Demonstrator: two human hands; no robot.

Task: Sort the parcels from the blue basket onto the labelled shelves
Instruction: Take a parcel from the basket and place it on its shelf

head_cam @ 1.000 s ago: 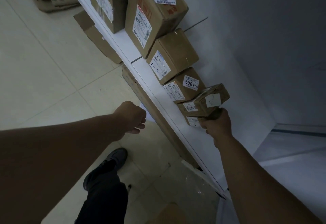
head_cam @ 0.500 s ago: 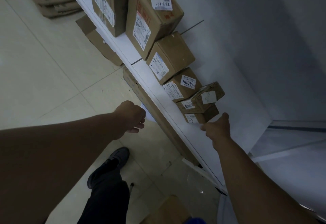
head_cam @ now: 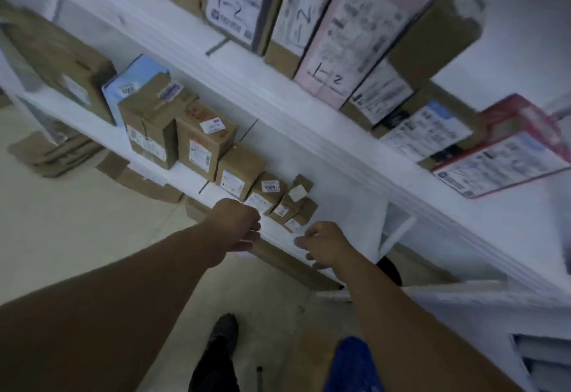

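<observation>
Two white shelves cross the view: the upper shelf (head_cam: 247,73) carries tall parcels (head_cam: 349,30) marked 1-2, the lower shelf (head_cam: 340,206) a row of brown boxes (head_cam: 204,144) shrinking rightward to a small stack (head_cam: 295,203) of two parcels. A blue basket (head_cam: 349,364) shows at the bottom edge. Both arms reach forward. The left hand (head_cam: 239,224) is loosely curled and empty at the shelf edge, and the right hand (head_cam: 327,245) has bent fingers, holds nothing, and sits just beside the stack.

I observe the left hand (head_cam: 238,224) and right hand (head_cam: 324,245) loosely curled, holding nothing, at the lower shelf's (head_cam: 346,206) front edge. Small stacked parcels (head_cam: 296,203) sit just beyond. Frame blurred.
</observation>
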